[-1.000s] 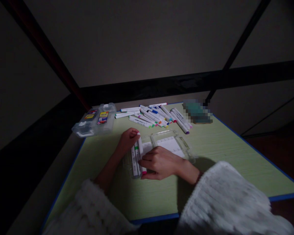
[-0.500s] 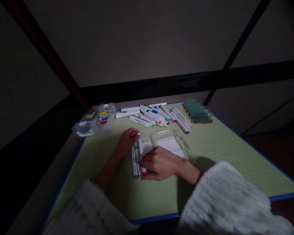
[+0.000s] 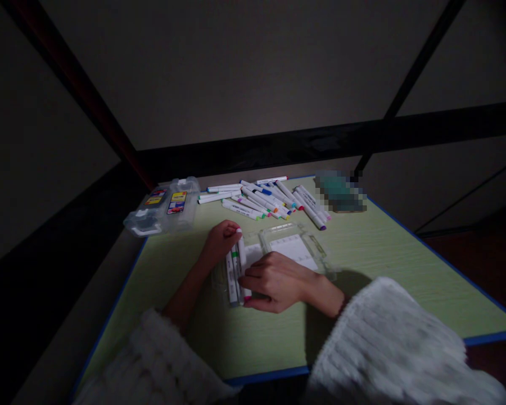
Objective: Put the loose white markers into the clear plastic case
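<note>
A white marker with pink ends (image 3: 242, 253) lies lengthwise between my two hands, at the left part of an open clear plastic case (image 3: 278, 228). My left hand (image 3: 220, 242) pinches its far end. The fingers of my right hand (image 3: 274, 282) are closed on its near end and partly cover it. Just left of it, other white markers (image 3: 231, 278) rest side by side in the case, one with a green band. White paper (image 3: 294, 252) shows through the case's right half.
Several loose white markers (image 3: 257, 201) with coloured caps lie across the back of the table (image 3: 383, 270). A second clear case (image 3: 164, 216) with yellow labels stands at the back left. A blurred-out greenish object (image 3: 340, 192) lies at the back right.
The marker's near end has dipped slightly, and my right thumb now covers more of its pink tip. My left hand stays in place.
</note>
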Demonstrator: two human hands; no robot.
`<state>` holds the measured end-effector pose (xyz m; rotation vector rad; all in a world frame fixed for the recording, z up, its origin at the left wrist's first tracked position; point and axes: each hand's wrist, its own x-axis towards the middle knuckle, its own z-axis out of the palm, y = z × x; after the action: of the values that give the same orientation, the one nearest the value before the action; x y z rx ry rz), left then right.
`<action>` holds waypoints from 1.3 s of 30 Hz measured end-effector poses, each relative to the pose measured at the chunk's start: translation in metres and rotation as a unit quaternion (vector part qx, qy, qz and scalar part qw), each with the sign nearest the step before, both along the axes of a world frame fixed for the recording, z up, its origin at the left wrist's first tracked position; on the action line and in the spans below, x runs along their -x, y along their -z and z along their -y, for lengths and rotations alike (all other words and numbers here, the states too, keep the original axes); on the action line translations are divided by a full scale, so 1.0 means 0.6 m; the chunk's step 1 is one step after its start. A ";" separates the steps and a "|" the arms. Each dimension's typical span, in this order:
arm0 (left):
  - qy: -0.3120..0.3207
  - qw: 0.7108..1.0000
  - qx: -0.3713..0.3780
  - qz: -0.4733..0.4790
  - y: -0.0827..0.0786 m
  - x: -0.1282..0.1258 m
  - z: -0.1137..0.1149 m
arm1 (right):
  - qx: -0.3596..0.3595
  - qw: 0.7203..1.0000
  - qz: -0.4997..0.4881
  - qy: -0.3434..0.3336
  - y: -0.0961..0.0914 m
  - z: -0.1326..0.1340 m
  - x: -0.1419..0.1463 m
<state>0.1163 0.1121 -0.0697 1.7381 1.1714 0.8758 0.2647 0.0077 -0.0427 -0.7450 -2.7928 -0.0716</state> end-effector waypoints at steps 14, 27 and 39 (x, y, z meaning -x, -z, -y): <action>-0.010 1.000 0.004 -0.004 -0.004 -0.002 0.002 | 0.004 1.000 -0.003 -0.001 -0.002 0.001 0.001; -0.004 1.000 -0.006 -0.018 -0.007 -0.001 0.003 | 0.018 1.000 0.012 0.001 -0.003 0.002 0.003; 0.004 1.000 -0.009 -0.004 -0.002 0.000 0.000 | 0.036 0.999 0.010 0.013 -0.007 0.002 0.003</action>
<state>0.1161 0.1120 -0.0687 1.7615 1.1647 0.8773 0.2629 0.0068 -0.0383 -0.8015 -2.8183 0.0182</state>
